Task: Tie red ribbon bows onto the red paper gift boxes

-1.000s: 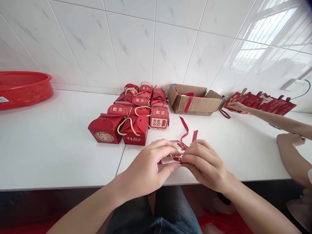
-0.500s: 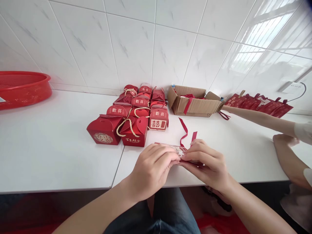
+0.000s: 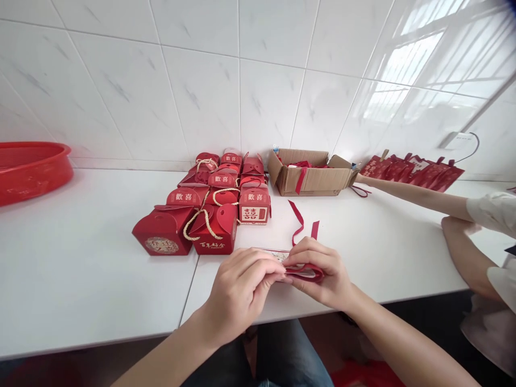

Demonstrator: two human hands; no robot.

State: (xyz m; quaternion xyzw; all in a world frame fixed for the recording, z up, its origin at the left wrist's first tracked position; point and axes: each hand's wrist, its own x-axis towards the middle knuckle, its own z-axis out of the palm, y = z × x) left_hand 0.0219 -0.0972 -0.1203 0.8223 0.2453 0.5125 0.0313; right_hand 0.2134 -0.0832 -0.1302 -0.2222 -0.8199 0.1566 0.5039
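Close to the table's front edge, my left hand (image 3: 239,287) and my right hand (image 3: 324,266) meet with fingers and thumbs pinched together. Between them is a red ribbon (image 3: 318,273), curved in a loop under my right fingers. A flat red-and-white printed packet (image 3: 276,255) shows behind the fingertips; my hands cover most of it. Beyond my right hand a loose wavy tail of ribbon (image 3: 297,215) and a short straight ribbon end (image 3: 315,230) lie on the table.
Several red gift boxes (image 3: 163,228) with rope handles stand left of centre. Behind my right hand is an open cardboard box (image 3: 314,180) of red items. Red pouches (image 3: 427,172) lean at the wall near a co-worker's arm (image 3: 419,193). A red basin (image 3: 34,174) sits far left.
The camera view has shifted, so everything sits lower and further left. The ribbon under my right fingers now shows as an open loop; before, the fingers hid it.
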